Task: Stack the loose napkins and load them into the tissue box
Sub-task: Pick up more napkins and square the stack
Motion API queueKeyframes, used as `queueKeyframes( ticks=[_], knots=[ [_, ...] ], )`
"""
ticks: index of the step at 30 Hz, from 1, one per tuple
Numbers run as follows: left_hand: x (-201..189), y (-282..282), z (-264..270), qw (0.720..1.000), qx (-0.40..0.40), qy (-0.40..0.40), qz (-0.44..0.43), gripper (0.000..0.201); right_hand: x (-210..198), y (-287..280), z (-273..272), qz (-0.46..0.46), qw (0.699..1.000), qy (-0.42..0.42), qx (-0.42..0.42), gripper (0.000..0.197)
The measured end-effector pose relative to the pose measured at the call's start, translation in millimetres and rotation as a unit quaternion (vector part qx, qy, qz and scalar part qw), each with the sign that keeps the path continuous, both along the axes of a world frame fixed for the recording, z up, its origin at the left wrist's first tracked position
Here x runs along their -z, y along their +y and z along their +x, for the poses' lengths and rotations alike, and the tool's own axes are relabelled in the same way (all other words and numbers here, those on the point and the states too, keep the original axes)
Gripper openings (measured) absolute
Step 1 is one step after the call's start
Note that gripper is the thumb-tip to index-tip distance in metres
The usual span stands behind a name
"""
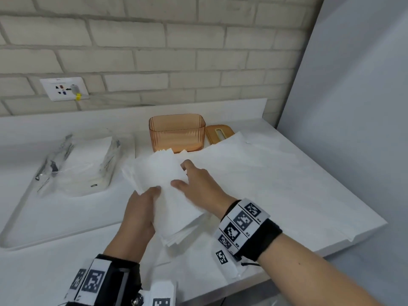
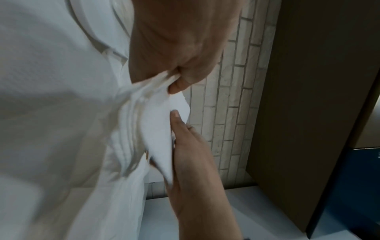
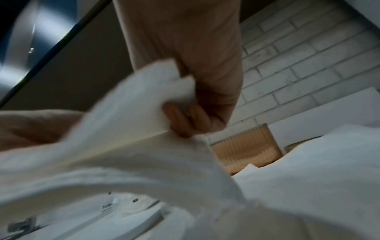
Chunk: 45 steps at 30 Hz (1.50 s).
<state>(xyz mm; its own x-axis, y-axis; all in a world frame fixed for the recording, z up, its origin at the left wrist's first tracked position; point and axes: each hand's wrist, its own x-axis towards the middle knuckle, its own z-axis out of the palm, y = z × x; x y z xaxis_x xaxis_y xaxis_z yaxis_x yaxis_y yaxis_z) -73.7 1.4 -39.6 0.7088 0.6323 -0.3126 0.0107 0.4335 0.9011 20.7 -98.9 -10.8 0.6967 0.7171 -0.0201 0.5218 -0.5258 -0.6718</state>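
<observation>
Now napkin stack [image 1: 167, 191] between both hands' grip

From my seat the head view is bright and evenly lit, with no hard glare; the white counter [image 1: 276, 184] and the napkins [image 1: 167, 186] nearly wash into each other, and only soft shadows sit under the hands. Brick courses on the wall [image 1: 154, 51] bow toward the edges (the wide lens at work). Both wrist views are much dimmer and greyer. In the left wrist view the near napkins [image 2: 61, 113] smear into blur with a broad shadow across them. The right wrist view is soft all over, its napkins [image 3: 123, 162] streaked, with a bright reflection on the panel [image 3: 30, 40] at upper left.
</observation>
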Motion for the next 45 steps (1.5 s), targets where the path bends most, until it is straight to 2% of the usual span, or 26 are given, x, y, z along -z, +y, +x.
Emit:
queueKeyframes(
  ticks=[2, 4, 6, 8, 9, 12, 14, 17, 21, 23, 26, 28, 29, 31, 32, 33, 35, 37, 39, 42, 45],
  knots=[
    [0, 0, 9, 1.0, -0.001, -0.007, 0.001, 0.038, -3, -19, 20, -0.001, 0.999, 0.048, 0.006, 0.027],
    [-1, -1, 20, 1.0, -0.002, -0.012, -0.004, 0.04, -4, -49, 54, -0.012, 0.996, 0.075, 0.052, 0.017],
    [-2, -5, 33, 1.0, 0.006, -0.019, -0.005, 0.034, 1, -87, 98, -0.064, 0.991, 0.031, 0.114, 0.013],
    [-4, -13, 48, 1.0, 0.018, -0.019, -0.005, 0.031, 9, -126, 148, -0.167, 0.97, -0.038, 0.174, 0.01],
    [-4, -18, 56, 1.0, 0.022, -0.018, -0.005, 0.032, 14, -143, 171, -0.224, 0.952, -0.061, 0.198, 0.015],
    [-4, -34, 81, 1.0, 0.025, -0.006, -0.003, 0.033, 31, -181, 221, -0.348, 0.902, -0.085, 0.242, 0.048],
    [-4, -42, 96, 1.0, 0.03, -0.002, -0.003, 0.031, 43, -195, 238, -0.377, 0.892, -0.076, 0.236, 0.061],
    [-4, -49, 112, 1.0, 0.029, 0.0, -0.005, 0.03, 58, -205, 254, -0.333, 0.918, -0.047, 0.211, 0.063],
    [-2, -56, 127, 1.0, 0.023, -0.003, -0.008, 0.029, 60, -210, 260, -0.274, 0.947, -0.039, 0.164, 0.045],
    [0, -60, 133, 1.0, 0.019, -0.002, -0.005, 0.03, 49, -212, 259, -0.237, 0.961, -0.064, 0.128, 0.022],
    [4, -61, 137, 1.0, 0.005, 0.0, -0.006, 0.033, 5, -221, 251, -0.125, 0.984, -0.051, 0.115, 0.017],
    [5, -60, 140, 1.0, -0.006, 0.002, -0.008, 0.036, -32, -227, 235, 0.01, 0.994, 0.04, 0.097, 0.013],
    [5, -60, 141, 1.0, -0.013, 0.002, -0.01, 0.037, -47, -230, 222, 0.085, 0.987, 0.114, 0.075, 0.011],
    [4, -60, 145, 1.0, -0.02, -0.003, -0.01, 0.037, -61, -233, 197, 0.189, 0.947, 0.257, 0.034, 0.011],
    [3, -61, 146, 1.0, -0.02, -0.006, -0.007, 0.037, -56, -234, 188, 0.197, 0.935, 0.295, 0.021, 0.01],
    [2, -63, 148, 1.0, -0.018, -0.008, -0.005, 0.036, -45, -234, 180, 0.172, 0.938, 0.301, 0.012, 0.008],
    [1, -67, 151, 1.0, -0.018, -0.011, -0.003, 0.031, -14, -232, 170, 0.054, 0.972, 0.228, -0.009, 0.008],
    [0, -71, 153, 1.0, -0.019, -0.011, -0.005, 0.027, 17, -234, 167, -0.058, 0.987, 0.148, -0.022, 0.021],
    [1, -74, 153, 1.0, -0.02, -0.008, -0.006, 0.027, 39, -236, 164, -0.141, 0.984, 0.107, -0.019, 0.029],
    [3, -79, 153, 1.0, -0.022, -0.005, -0.005, 0.024, 54, -239, 157, -0.244, 0.969, 0.034, -0.006, 0.028],
    [3, -84, 152, 1.0, -0.017, -0.012, -0.005, 0.026, 53, -238, 150, -0.29, 0.954, -0.074, -0.011, 0.026]
  ],
)
